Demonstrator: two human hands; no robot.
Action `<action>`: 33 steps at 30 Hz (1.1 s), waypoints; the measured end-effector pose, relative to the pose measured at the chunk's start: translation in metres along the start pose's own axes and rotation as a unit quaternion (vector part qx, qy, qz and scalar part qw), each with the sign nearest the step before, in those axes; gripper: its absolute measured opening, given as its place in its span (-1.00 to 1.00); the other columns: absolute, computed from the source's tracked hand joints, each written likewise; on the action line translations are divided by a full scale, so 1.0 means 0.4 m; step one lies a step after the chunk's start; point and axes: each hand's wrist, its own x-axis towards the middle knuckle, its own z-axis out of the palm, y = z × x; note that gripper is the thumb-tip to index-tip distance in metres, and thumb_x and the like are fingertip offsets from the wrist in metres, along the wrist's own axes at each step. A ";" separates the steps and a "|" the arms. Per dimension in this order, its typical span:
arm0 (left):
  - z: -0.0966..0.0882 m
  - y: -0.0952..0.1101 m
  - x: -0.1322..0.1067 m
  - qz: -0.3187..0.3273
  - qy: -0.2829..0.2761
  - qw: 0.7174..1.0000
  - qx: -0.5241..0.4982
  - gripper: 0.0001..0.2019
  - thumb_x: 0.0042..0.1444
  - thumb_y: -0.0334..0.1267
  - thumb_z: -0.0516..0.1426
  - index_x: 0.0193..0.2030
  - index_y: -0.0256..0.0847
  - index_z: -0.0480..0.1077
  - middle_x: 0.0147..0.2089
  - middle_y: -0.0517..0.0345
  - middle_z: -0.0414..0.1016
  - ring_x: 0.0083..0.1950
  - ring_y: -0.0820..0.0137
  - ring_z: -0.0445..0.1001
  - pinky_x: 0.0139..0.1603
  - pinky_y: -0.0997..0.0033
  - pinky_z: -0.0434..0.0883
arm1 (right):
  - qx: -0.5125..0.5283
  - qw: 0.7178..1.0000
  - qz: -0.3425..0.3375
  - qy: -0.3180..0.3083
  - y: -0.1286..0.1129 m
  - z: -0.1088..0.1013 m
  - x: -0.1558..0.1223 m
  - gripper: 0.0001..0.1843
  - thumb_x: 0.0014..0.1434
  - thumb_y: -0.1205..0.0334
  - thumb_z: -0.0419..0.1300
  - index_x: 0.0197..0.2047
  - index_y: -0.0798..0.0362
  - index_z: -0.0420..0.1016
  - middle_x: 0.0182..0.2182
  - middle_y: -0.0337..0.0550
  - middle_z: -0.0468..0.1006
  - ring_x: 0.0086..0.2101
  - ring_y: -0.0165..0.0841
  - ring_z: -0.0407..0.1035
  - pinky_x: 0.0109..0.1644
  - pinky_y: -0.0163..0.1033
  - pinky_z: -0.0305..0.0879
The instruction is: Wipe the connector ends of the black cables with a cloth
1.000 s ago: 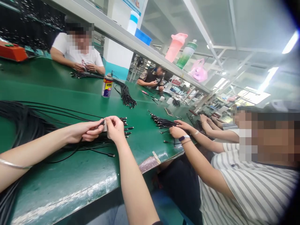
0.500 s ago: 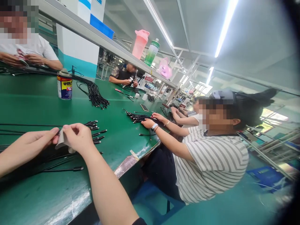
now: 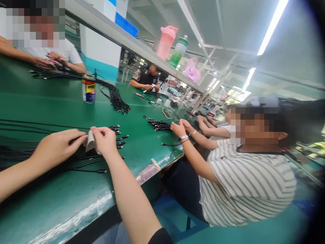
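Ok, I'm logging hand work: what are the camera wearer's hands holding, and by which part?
A small white piece of cloth or paper, pinched near its top between the fingertips of the left hand and right hand.

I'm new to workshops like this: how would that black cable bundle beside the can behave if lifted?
The bundle would probably flop, since its thin cables curve loosely; its clustered connector ends may snag.
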 end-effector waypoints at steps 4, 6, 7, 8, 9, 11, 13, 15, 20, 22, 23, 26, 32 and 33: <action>-0.024 0.042 0.004 -0.013 -0.014 0.997 -0.075 -0.68 0.18 -0.08 -0.01 -0.28 -0.18 0.51 -0.25 0.16 0.57 -0.26 0.34 0.49 -0.23 0.44 0.31 | 0.038 0.999 -0.010 -0.014 -0.001 0.000 0.002 -0.67 0.02 -0.03 0.27 -0.46 0.10 0.49 -0.52 -0.24 0.49 -0.47 -0.45 0.32 -0.33 -0.35 0.26; -0.026 0.049 0.007 -0.007 0.002 0.995 -0.104 -0.68 0.19 -0.10 -0.01 -0.30 -0.22 0.51 -0.28 0.13 0.57 -0.28 0.36 0.48 -0.24 0.45 0.31 | 0.044 0.999 -0.013 -0.026 -0.004 -0.002 0.003 -0.62 0.01 -0.09 0.26 -0.45 0.11 0.49 -0.53 -0.23 0.49 -0.49 -0.45 0.32 -0.36 -0.34 0.27; -0.025 0.049 0.008 -0.003 0.008 0.994 -0.112 -0.68 0.20 -0.12 -0.01 -0.31 -0.23 0.51 -0.29 0.11 0.57 -0.29 0.37 0.47 -0.25 0.46 0.30 | 0.042 0.999 -0.016 -0.027 -0.005 -0.003 0.003 -0.60 0.01 -0.11 0.26 -0.45 0.11 0.48 -0.54 -0.23 0.48 -0.50 -0.46 0.31 -0.37 -0.35 0.27; -0.023 0.049 0.008 0.004 0.010 0.993 -0.118 -0.68 0.21 -0.13 0.00 -0.32 -0.24 0.51 -0.30 0.11 0.56 -0.29 0.38 0.46 -0.25 0.46 0.30 | 0.041 0.999 -0.020 -0.023 -0.007 -0.005 0.003 -0.58 0.01 -0.13 0.25 -0.46 0.12 0.48 -0.55 -0.23 0.47 -0.51 -0.46 0.30 -0.39 -0.35 0.26; -0.021 0.049 0.008 0.009 0.012 0.992 -0.124 -0.68 0.22 -0.13 0.00 -0.31 -0.25 0.51 -0.30 0.10 0.56 -0.30 0.39 0.46 -0.26 0.47 0.29 | 0.041 0.999 -0.022 -0.016 -0.008 -0.007 0.002 -0.56 0.00 -0.16 0.25 -0.46 0.12 0.47 -0.56 -0.23 0.46 -0.52 -0.46 0.30 -0.41 -0.35 0.26; -0.018 0.048 0.006 0.014 0.017 0.990 -0.137 -0.69 0.23 -0.13 0.02 -0.30 -0.25 0.52 -0.31 0.11 0.56 -0.31 0.41 0.45 -0.27 0.47 0.29 | 0.054 0.998 -0.017 0.000 -0.012 -0.014 0.002 -0.52 0.00 -0.21 0.24 -0.46 0.11 0.44 -0.57 -0.22 0.45 -0.55 -0.46 0.28 -0.47 -0.35 0.23; -0.017 0.049 0.004 0.013 0.026 0.989 -0.146 -0.69 0.24 -0.12 0.03 -0.29 -0.25 0.53 -0.32 0.12 0.55 -0.34 0.43 0.43 -0.29 0.47 0.27 | 0.092 0.996 0.001 0.009 -0.017 -0.022 0.002 -0.48 0.02 -0.26 0.20 -0.44 0.09 0.41 -0.58 -0.22 0.45 -0.60 -0.47 0.25 -0.55 -0.35 0.17; -0.017 0.051 0.003 0.015 0.032 0.988 -0.152 -0.69 0.25 -0.12 0.04 -0.30 -0.25 0.53 -0.35 0.13 0.54 -0.37 0.44 0.40 -0.32 0.47 0.26 | 0.144 0.989 0.018 0.010 -0.023 -0.028 0.001 -0.48 0.03 -0.29 0.17 -0.42 0.07 0.37 -0.61 -0.26 0.42 -0.66 -0.49 0.19 -0.62 -0.35 0.09; -0.020 0.054 0.004 0.028 0.036 0.986 -0.158 -0.69 0.26 -0.13 0.03 -0.32 -0.25 0.51 -0.37 0.13 0.51 -0.38 0.45 0.38 -0.33 0.47 0.25 | 0.173 0.984 0.041 -0.027 -0.031 -0.025 -0.005 -0.51 0.04 -0.26 0.19 -0.39 0.05 0.36 -0.63 -0.31 0.39 -0.73 -0.54 0.06 -0.70 -0.36 -0.04; -0.019 0.052 0.005 0.035 0.038 0.987 -0.152 -0.69 0.26 -0.13 0.03 -0.34 -0.26 0.49 -0.38 0.14 0.49 -0.38 0.45 0.37 -0.32 0.47 0.25 | 0.154 0.987 0.024 -0.045 -0.029 -0.018 -0.008 -0.55 -0.01 -0.20 0.26 -0.36 0.07 0.43 -0.56 -0.26 0.46 -0.66 -0.53 0.16 -0.62 -0.37 0.08; -0.018 0.050 0.005 0.038 0.037 0.987 -0.149 -0.69 0.26 -0.13 0.03 -0.34 -0.26 0.49 -0.39 0.14 0.48 -0.38 0.45 0.37 -0.32 0.47 0.24 | 0.145 0.988 0.012 -0.050 -0.027 -0.014 -0.009 -0.57 -0.04 -0.15 0.29 -0.36 0.08 0.46 -0.53 -0.24 0.48 -0.61 -0.52 0.21 -0.57 -0.37 0.13; -0.012 0.046 0.003 0.036 0.030 0.990 -0.129 -0.70 0.27 -0.14 0.02 -0.34 -0.25 0.49 -0.39 0.15 0.47 -0.37 0.44 0.37 -0.32 0.46 0.23 | 0.114 0.992 -0.004 -0.055 -0.016 -0.009 -0.006 -0.62 -0.03 -0.07 0.31 -0.42 0.13 0.49 -0.56 -0.24 0.45 -0.57 -0.50 0.22 -0.50 -0.36 0.16; -0.055 0.073 0.017 0.046 0.053 0.998 -0.009 -0.72 0.22 -0.08 0.09 -0.23 -0.26 0.47 -0.31 0.09 0.45 -0.31 0.40 0.38 -0.33 0.42 0.22 | 0.003 0.997 -0.080 0.005 0.020 -0.029 0.022 -0.60 0.07 -0.07 0.19 -0.46 0.15 0.44 -0.57 -0.23 0.42 -0.53 -0.47 0.25 -0.40 -0.33 0.21; -0.079 0.083 0.023 0.053 0.083 0.995 -0.002 -0.71 0.23 -0.08 0.09 -0.25 -0.28 0.47 -0.31 0.08 0.44 -0.32 0.41 0.38 -0.32 0.42 0.22 | -0.014 0.996 -0.088 0.027 0.027 -0.034 0.029 -0.59 0.08 -0.07 0.18 -0.45 0.16 0.44 -0.56 -0.22 0.43 -0.51 -0.45 0.27 -0.38 -0.33 0.22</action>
